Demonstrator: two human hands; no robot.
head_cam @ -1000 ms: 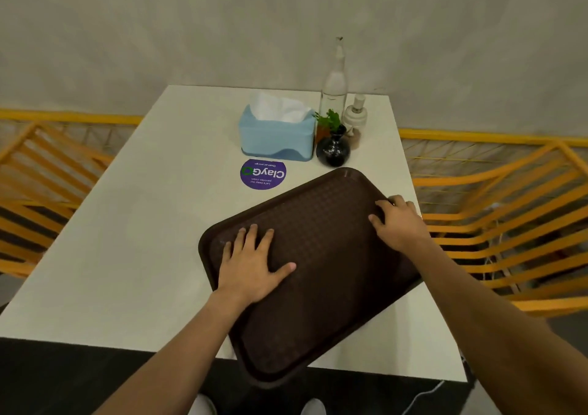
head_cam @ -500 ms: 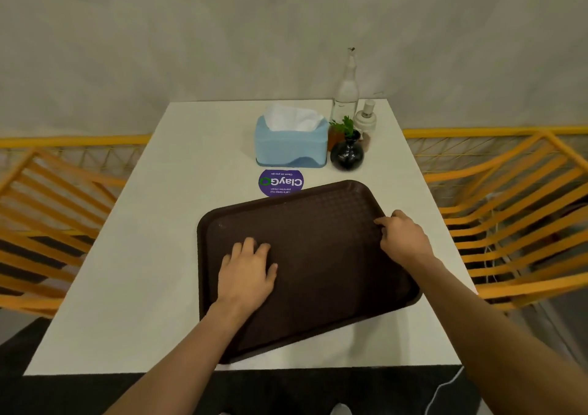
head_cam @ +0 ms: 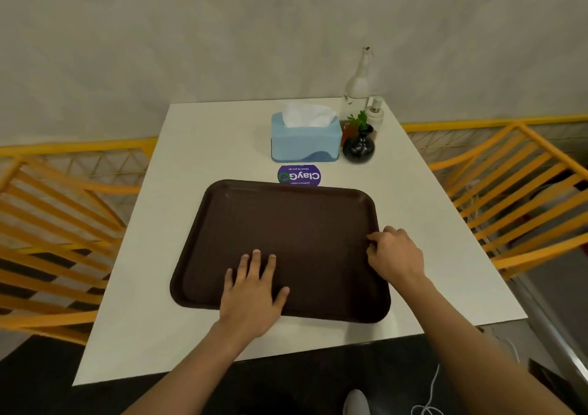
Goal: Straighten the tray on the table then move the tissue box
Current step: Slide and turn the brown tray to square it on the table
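Observation:
A dark brown tray [head_cam: 296,223] lies flat on the white table [head_cam: 197,166], its edges nearly parallel to the table's edges. My left hand [head_cam: 253,290] rests palm down with fingers spread on the tray's near left part. My right hand [head_cam: 396,257] has its fingers curled over the tray's right rim. A light blue tissue box [head_cam: 305,142] with white tissue sticking out stands beyond the tray, near the table's far side, untouched.
A purple round sticker [head_cam: 299,175] lies between tray and tissue box. A black vase with a green sprig [head_cam: 359,147], a clear bottle [head_cam: 358,83] and a small white dispenser [head_cam: 375,113] stand right of the box. Orange slatted chairs [head_cam: 521,191] flank the table.
The tray has turned clockwise under both hands, from a strong slant to nearly square with the table. It now lies wholly on the table, off the near edge.

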